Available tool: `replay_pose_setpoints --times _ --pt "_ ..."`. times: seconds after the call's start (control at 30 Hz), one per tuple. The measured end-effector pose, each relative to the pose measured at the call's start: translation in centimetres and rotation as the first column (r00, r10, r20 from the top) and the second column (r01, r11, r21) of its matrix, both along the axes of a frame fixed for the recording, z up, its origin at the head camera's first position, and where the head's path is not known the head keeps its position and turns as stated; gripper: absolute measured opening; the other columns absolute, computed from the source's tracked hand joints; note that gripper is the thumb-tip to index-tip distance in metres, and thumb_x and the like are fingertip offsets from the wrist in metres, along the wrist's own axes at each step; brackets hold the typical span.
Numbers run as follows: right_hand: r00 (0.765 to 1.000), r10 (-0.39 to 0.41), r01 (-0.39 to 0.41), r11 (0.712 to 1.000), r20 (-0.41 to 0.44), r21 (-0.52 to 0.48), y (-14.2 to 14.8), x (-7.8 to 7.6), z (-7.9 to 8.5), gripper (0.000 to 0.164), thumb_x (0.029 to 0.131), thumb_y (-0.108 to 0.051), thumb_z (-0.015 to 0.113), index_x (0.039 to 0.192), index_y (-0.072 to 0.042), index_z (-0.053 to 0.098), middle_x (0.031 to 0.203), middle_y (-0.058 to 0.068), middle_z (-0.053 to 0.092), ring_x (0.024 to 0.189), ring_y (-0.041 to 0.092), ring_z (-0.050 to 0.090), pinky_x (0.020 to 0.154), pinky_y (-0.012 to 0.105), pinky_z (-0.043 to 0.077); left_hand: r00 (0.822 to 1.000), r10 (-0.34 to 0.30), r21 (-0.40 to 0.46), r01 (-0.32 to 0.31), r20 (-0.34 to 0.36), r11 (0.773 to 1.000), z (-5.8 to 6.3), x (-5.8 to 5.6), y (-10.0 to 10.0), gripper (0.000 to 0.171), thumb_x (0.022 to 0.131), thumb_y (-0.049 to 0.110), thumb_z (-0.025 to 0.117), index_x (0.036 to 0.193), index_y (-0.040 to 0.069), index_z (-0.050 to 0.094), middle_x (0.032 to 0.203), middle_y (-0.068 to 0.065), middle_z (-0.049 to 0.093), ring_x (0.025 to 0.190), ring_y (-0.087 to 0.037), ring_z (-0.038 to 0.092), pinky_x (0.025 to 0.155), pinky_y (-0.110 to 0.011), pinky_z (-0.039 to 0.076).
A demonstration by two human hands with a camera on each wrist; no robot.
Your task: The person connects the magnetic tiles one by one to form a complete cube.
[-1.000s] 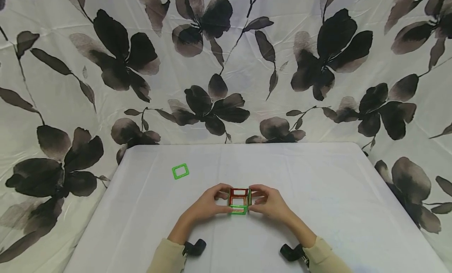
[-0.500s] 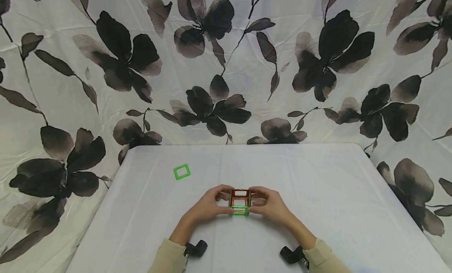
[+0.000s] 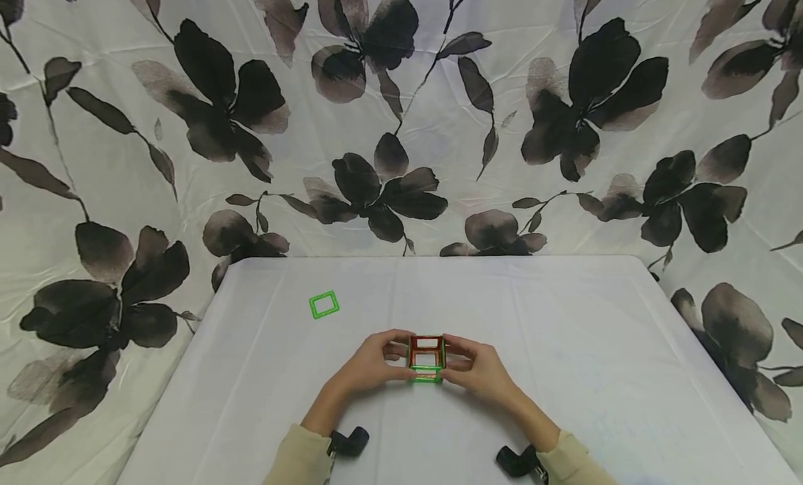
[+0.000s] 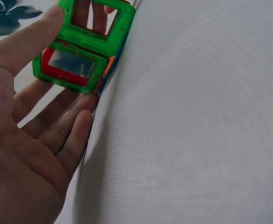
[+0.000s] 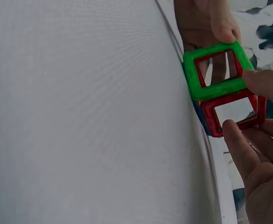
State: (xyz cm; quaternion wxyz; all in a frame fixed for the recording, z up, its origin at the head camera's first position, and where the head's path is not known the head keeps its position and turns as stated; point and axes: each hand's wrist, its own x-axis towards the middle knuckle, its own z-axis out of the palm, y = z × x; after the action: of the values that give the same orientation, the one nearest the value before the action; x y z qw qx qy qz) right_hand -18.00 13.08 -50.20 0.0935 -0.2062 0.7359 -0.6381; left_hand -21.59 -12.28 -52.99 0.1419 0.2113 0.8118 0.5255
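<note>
A small box of see-through magnetic tiles [image 3: 426,368] stands on the table between both hands, its top uncovered. Its front tile [image 5: 190,77] is green, and a red tile [image 5: 210,122] forms the side by the right hand. Green also edges the left side, and a bit of blue and orange shows at the bottom. With thumb at the front and fingers behind, my left hand [image 3: 370,363] grips the box's left side. My right hand [image 3: 482,366] holds the opposite side, its thumb on the green front and one fingertip against the red tile.
One loose green square tile [image 3: 313,309] lies flat on the white table [image 3: 564,318], farther back and left of the hands. Behind the table's far edge hangs a floral cloth [image 3: 464,136]. A black wrist camera [image 3: 349,442] sits under the left forearm, another [image 3: 517,461] under the right.
The right side tile, slightly apart from the box a second ago, now sits flush against it. My right hand has closed in a little; the left hand has barely moved.
</note>
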Motion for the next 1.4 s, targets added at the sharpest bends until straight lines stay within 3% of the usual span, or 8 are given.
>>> replay_pose_setpoints --times 0.2,0.33,0.47,0.57,0.77,1.03,1.23,1.4 --pt "1.0 -0.009 0.009 1.0 -0.026 0.013 -0.1 0.1 0.2 0.063 0.078 0.013 0.073 0.133 0.017 0.044 0.126 0.035 0.052 0.098 0.048 0.062 0.079 0.03 0.055 1.0 0.003 0.043 -0.003 0.007 0.999 0.0 0.1 0.3 0.066 0.074 0.02 0.087 0.131 0.011 0.056 0.119 -0.003 0.062 0.103 -0.019 0.063 0.092 -0.039 0.049" --pt "0.999 0.004 -0.002 0.999 -0.042 0.036 0.0 -0.2 0.0 0.065 0.077 0.011 0.075 0.134 0.015 0.044 0.128 0.033 0.052 0.101 0.046 0.061 0.083 0.04 0.054 1.0 -0.004 0.029 0.004 -0.013 1.0 -0.1 0.0 0.3 0.067 0.072 0.019 0.088 0.13 0.013 0.056 0.119 -0.001 0.061 0.103 -0.018 0.062 0.093 -0.038 0.048" --pt "0.998 0.011 -0.005 0.996 -0.064 0.092 0.2 -1.0 -1.6 0.07 0.076 0.007 0.079 0.136 0.011 0.044 0.127 0.031 0.054 0.102 0.042 0.061 0.086 0.05 0.05 1.0 -0.019 -0.01 0.019 -0.021 1.0 -0.3 -0.1 0.2 0.068 0.071 0.021 0.089 0.13 0.015 0.055 0.117 0.003 0.061 0.103 -0.013 0.061 0.092 -0.033 0.048" --pt "0.998 0.004 0.005 0.992 -0.066 0.129 0.3 -1.5 -2.9 0.071 0.075 0.001 0.082 0.136 0.005 0.047 0.126 0.027 0.057 0.1 0.035 0.063 0.086 0.048 0.051 0.999 -0.03 -0.023 0.029 -0.023 0.999 -0.3 -0.1 0.1 0.068 0.072 0.021 0.089 0.131 0.016 0.055 0.117 0.006 0.061 0.103 -0.011 0.061 0.091 -0.031 0.048" --pt "0.996 0.003 0.008 0.992 -0.085 0.127 0.6 -2.0 -3.4 0.07 0.074 -0.011 0.086 0.135 -0.002 0.051 0.125 0.02 0.059 0.099 0.027 0.063 0.084 0.038 0.053 0.999 -0.034 -0.023 0.033 -0.042 0.999 -0.3 -0.2 0.3 0.067 0.072 0.023 0.088 0.131 0.015 0.055 0.116 0.004 0.062 0.103 -0.013 0.061 0.091 -0.033 0.048" --pt "0.996 -0.013 0.023 0.992 -0.084 0.121 0.7 -2.1 -3.5 0.071 0.073 -0.008 0.086 0.134 -0.001 0.052 0.125 0.018 0.059 0.1 0.029 0.062 0.082 0.039 0.053 0.997 -0.073 -0.058 0.071 -0.037 0.996 0.7 -0.6 -0.8 0.065 0.079 0.025 0.083 0.135 0.012 0.053 0.123 -0.002 0.061 0.11 -0.02 0.059 0.094 -0.041 0.046" --pt "0.999 -0.002 0.008 0.994 -0.054 0.111 0.2 -1.2 -1.7 0.069 0.074 0.001 0.082 0.134 0.006 0.049 0.13 0.028 0.053 0.102 0.039 0.06 0.082 0.048 0.052 0.993 0.058 -0.078 -0.067 -0.106 0.995 2.7 -2.1 -4.3 0.045 0.089 0.018 0.073 0.13 0.005 0.059 0.123 -0.011 0.062 0.107 -0.023 0.061 0.091 -0.044 0.047" --pt "0.999 0.003 0.001 0.994 -0.042 0.112 -0.1 -0.8 -0.8 0.067 0.074 0.002 0.081 0.133 0.008 0.049 0.128 0.029 0.054 0.098 0.038 0.06 0.08 0.042 0.053 0.972 0.18 -0.127 -0.2 -0.154 0.972 3.4 -3.3 -8.0 0.04 0.09 0.018 0.072 0.126 0.004 0.063 0.122 -0.011 0.063 0.103 -0.022 0.062 0.089 -0.044 0.048"
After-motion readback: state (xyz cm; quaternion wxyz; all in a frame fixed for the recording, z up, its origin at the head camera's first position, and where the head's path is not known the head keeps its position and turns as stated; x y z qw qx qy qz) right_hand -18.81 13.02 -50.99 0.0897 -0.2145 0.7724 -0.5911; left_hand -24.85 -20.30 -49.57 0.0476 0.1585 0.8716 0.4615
